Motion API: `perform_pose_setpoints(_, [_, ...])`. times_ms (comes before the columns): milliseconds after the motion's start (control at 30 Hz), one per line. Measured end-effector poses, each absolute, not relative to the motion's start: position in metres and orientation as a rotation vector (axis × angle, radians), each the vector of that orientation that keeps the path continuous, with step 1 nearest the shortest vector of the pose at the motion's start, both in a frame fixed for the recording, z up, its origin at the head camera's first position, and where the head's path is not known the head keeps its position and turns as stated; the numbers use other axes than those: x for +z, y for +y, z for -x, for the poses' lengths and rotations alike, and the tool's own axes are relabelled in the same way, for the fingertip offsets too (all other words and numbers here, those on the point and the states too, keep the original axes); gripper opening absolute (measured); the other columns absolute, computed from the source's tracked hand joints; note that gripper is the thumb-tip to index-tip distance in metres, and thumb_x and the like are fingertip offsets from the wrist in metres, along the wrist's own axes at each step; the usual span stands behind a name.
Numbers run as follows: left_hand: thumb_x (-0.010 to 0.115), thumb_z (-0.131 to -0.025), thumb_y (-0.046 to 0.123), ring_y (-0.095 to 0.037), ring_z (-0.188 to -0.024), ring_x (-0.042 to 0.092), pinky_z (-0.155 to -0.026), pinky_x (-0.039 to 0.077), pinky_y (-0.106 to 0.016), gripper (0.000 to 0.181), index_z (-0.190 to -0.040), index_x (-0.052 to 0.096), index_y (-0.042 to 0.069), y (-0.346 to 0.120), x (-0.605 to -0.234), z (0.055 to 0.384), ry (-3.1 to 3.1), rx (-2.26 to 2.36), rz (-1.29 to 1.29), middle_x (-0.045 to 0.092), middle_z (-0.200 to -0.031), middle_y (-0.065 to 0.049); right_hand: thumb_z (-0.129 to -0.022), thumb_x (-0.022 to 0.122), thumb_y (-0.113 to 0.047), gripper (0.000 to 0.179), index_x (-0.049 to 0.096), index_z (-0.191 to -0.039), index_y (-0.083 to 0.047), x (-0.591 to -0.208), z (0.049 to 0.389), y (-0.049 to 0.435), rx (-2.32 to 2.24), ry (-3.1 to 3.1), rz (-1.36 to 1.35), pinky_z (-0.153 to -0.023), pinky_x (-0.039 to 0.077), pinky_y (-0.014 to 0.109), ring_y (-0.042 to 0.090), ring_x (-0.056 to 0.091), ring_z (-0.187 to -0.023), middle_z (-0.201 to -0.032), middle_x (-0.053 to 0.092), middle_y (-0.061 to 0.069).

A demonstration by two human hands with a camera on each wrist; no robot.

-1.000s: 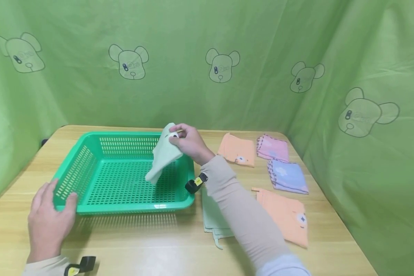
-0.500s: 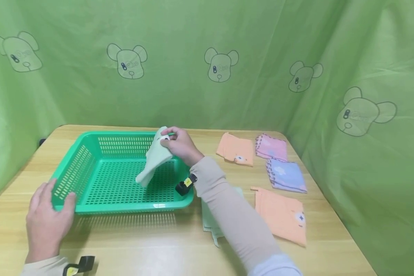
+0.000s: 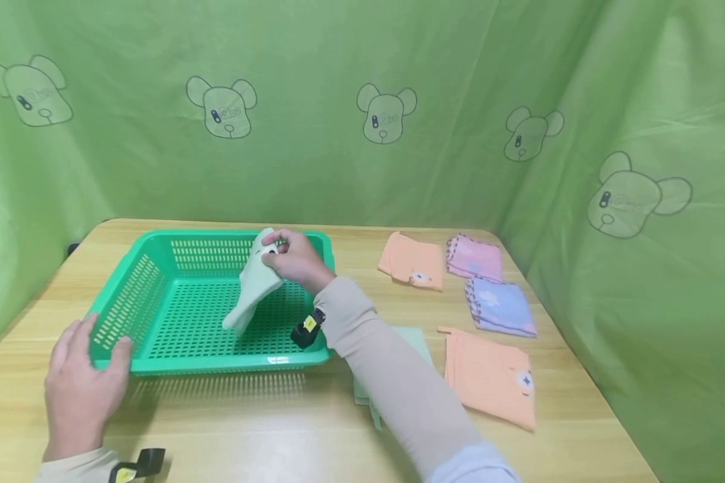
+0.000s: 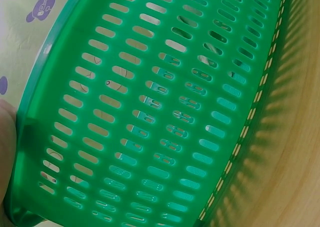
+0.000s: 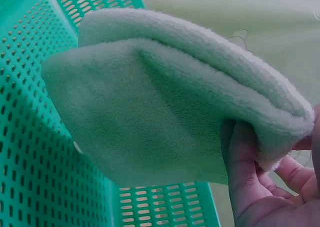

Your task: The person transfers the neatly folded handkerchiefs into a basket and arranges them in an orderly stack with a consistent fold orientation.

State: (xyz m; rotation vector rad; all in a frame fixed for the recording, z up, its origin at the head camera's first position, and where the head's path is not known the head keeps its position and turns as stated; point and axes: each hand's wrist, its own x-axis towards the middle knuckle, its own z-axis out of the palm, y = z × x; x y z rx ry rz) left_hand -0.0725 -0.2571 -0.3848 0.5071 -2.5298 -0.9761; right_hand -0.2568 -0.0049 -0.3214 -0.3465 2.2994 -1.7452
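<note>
A pale green folded towel (image 3: 255, 278) hangs slanted inside the green plastic basket (image 3: 229, 364), its lower end near the basket floor. My right hand (image 3: 296, 258) pinches the towel's upper edge between thumb and fingers. In the right wrist view the towel (image 5: 135, 107) shows its soft folded layers, while the right hand (image 5: 272, 182) grips one corner. My left hand (image 3: 84, 389) rests against the basket's near left corner, fingers along the left side and thumb at the front rim. The basket's slotted wall (image 4: 120, 102) fills most of the left wrist view.
On the right lie two orange towels, one far (image 3: 413, 261) and one near (image 3: 489, 379), plus a pink towel (image 3: 474, 258) and a blue towel (image 3: 501, 305). Another pale green towel (image 3: 412, 339) is partly under the right forearm. A green curtain (image 3: 314, 181) surrounds the wooden table (image 3: 248, 429).
My right hand has carried the pale green towel leftward and slightly lower, further over the basket's inside. The left hand stays at the basket's corner.
</note>
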Motion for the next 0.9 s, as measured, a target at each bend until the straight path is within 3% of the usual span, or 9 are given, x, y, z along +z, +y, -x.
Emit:
perform_pose_setpoints(367, [0.048, -0.099, 0.03, -0.054, -0.137, 0.017, -0.104, 0.013, -0.075, 0.064, -0.152, 0.024, 0.003, -0.2583, -0.3842, 0.0727, -2.546, -0.967, -0.503, 0.015, -0.155, -0.029, -0.091, 0.064, -0.004, 0.018, 0.065, -0.107, -0.013, -0.3246, 0.2543, -0.0129, -1.678, 2.326, 0.417, -0.064, 0.056, 0.029, 0.019, 0.06, -0.078, -0.089, 0.06, 0.01])
perform_pose_setpoints(633, [0.048, -0.098, 0.03, -0.056, -0.136, 0.018, -0.102, 0.015, -0.077, 0.064, -0.152, 0.025, 0.003, -0.2574, -0.3845, 0.0714, -2.532, -0.963, -0.481, 0.016, -0.155, -0.029, -0.093, 0.062, -0.003, 0.018, 0.062, -0.109, -0.013, -0.3226, 0.2556, -0.0141, -1.701, 2.23, 0.478, -0.069, 0.059, 0.031, 0.02, 0.063, -0.088, -0.103, 0.06, 0.006])
perform_pose_setpoints(900, [0.048, -0.099, 0.031, -0.058, -0.136, 0.016, -0.101, 0.014, -0.078, 0.065, -0.152, 0.024, 0.003, -0.2588, -0.3849, 0.0725, -2.55, -0.964, -0.487, 0.014, -0.155, -0.029, -0.092, 0.06, 0.003, 0.022, 0.061, -0.111, -0.009, -0.3283, 0.2564, -0.0107, -1.586, 2.247, 0.401, -0.069, 0.059, 0.029, 0.022, 0.062, -0.09, -0.104, 0.059, 0.007])
